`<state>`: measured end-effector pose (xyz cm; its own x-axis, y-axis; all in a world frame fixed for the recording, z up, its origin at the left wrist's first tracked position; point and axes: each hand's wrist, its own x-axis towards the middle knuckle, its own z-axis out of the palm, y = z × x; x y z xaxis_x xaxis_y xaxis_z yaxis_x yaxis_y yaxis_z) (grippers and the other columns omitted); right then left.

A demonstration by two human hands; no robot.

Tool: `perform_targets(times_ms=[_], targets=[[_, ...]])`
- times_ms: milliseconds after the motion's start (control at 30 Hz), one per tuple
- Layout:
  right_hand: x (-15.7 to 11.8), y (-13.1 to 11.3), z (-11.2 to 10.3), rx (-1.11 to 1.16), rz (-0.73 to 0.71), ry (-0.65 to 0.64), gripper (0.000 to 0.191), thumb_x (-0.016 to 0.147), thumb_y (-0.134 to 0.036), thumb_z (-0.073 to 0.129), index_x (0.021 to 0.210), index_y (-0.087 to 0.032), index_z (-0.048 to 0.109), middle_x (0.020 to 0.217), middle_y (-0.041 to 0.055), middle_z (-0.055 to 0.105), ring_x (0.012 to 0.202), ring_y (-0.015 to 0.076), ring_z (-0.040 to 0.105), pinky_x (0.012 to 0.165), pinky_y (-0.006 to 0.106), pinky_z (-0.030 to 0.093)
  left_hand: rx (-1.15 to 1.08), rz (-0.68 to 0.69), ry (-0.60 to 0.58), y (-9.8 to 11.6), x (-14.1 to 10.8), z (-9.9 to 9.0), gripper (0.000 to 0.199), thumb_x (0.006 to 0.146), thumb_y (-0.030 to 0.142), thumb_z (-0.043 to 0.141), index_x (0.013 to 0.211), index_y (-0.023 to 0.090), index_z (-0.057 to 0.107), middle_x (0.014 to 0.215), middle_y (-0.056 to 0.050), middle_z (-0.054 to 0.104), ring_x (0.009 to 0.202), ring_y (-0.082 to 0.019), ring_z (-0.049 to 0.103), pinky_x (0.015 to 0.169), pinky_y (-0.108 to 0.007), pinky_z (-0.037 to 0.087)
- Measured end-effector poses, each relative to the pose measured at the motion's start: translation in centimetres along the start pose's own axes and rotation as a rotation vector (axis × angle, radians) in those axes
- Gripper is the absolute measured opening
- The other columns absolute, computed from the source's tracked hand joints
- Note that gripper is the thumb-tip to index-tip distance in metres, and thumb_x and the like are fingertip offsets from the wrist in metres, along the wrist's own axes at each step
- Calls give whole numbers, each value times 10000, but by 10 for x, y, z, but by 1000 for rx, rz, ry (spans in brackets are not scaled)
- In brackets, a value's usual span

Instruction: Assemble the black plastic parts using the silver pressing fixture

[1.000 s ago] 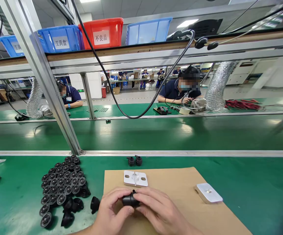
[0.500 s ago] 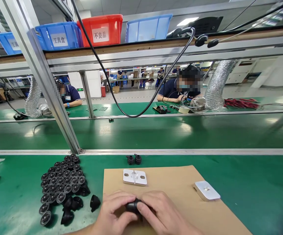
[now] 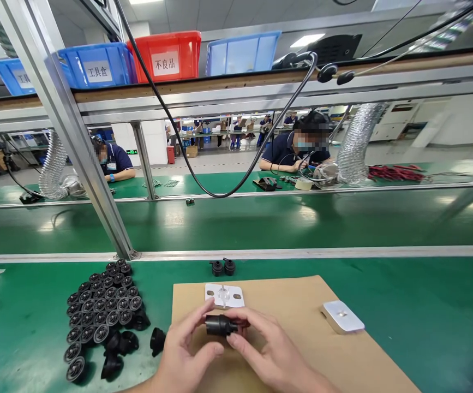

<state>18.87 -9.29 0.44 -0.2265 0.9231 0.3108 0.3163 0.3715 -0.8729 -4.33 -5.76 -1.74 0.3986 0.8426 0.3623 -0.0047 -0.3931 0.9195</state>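
Note:
My right hand [image 3: 267, 341] pinches the narrow end of a black cylindrical plastic part [image 3: 219, 325] between thumb and fingers. The part lies sideways, its wide end toward my left hand [image 3: 191, 346]. That hand is open, thumb and fingers spread around the wide end without gripping it. Just beyond the part, a silver metal block [image 3: 236, 289] with two slots and a round recess rests on a brown board [image 3: 301, 349]. A second silver block [image 3: 343, 316] sits near the board's right edge.
Many black round parts [image 3: 101, 305] stand grouped at the left on the green work surface. A loose black part [image 3: 157, 341] lies beside my left hand. Two small black parts [image 3: 222, 267] stand behind the board. A metal post [image 3: 68, 131] rises at left; a black cable [image 3: 215, 194] hangs ahead.
My left hand has let go of the black part and opened, drawing slightly left. The part now shows more fully, held by my right hand alone.

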Motion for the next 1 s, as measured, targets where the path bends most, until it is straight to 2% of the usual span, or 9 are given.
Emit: perform_targets(times_ms=[67, 167, 267, 433, 533, 667, 800, 900, 1000], targets=[[0, 2, 1, 7, 4, -6, 230, 1060, -342, 623, 1268, -274, 693, 1105, 44, 766, 923, 217, 702, 841, 311, 588, -73, -61, 9, -2, -2, 0, 509, 1026, 339, 730, 1520, 363, 610, 1479, -66, 710, 1319, -246, 716, 1123, -329, 609], [0, 5, 0, -8, -35, -4, 229, 1061, -325, 622, 1278, -289, 687, 1092, 30, 758, 895, 202, 688, 849, 307, 581, 20, 14, -25, -2, -3, 0, 388, 1073, 303, 636, 1459, 332, 666, 1400, -75, 754, 1285, -242, 726, 1136, -353, 596], [-1, 6, -1, -14, -57, 23, 242, 1062, -305, 623, 1298, -308, 673, 1129, 27, 752, 921, 199, 690, 861, 304, 581, 142, 113, 20, -2, -2, -1, 490, 1037, 307, 683, 1521, 315, 604, 1480, -96, 695, 1384, -280, 653, 1200, -406, 543], [1, 8, -3, -27, -126, 5, 277, 1062, -256, 599, 1325, -321, 657, 1124, 34, 735, 923, 202, 685, 863, 316, 583, 175, 74, 19, 1, 1, -3, 378, 1055, 289, 650, 1429, 340, 669, 1311, -65, 780, 1209, -239, 742, 1090, -359, 607], [3, 8, -5, -30, -143, 26, 284, 1063, -247, 598, 1332, -316, 658, 1129, 47, 730, 937, 209, 688, 859, 320, 588, 190, 163, 45, 1, 1, -3, 481, 1024, 287, 692, 1495, 338, 608, 1428, -86, 721, 1326, -274, 684, 1160, -401, 568], [2, 6, -3, -43, -174, 23, 298, 1055, -220, 594, 1331, -309, 663, 1097, 48, 728, 927, 204, 687, 838, 307, 589, 213, 100, 39, 1, 3, -2, 463, 1041, 249, 670, 1486, 360, 608, 1341, -58, 770, 1219, -235, 742, 1085, -347, 611], [2, 6, -2, -68, -176, 38, 269, 1066, -261, 601, 1325, -284, 669, 1097, 58, 737, 896, 203, 694, 833, 312, 603, 300, 283, -5, 2, 5, -2, 484, 1016, 205, 668, 1479, 336, 611, 1350, -87, 751, 1276, -287, 684, 1116, -449, 589], [8, 16, -16, -192, -149, 126, 268, 1081, -334, 601, 1327, -261, 678, 1109, 79, 743, 915, 227, 709, 847, 338, 613, 374, 293, -14, 1, 3, -3, 696, 989, 276, 703, 1631, 311, 436, 1546, -148, 618, 1428, -363, 578, 1208, -564, 505], [20, 42, -45, -423, -95, 292, 325, 1101, -406, 546, 1351, -238, 668, 1078, 99, 735, 921, 263, 713, 835, 387, 606, 430, 308, -147, -2, -1, -1, 726, 984, 289, 694, 1648, 316, 402, 1598, -165, 560, 1475, -388, 528, 1232, -596, 458]])
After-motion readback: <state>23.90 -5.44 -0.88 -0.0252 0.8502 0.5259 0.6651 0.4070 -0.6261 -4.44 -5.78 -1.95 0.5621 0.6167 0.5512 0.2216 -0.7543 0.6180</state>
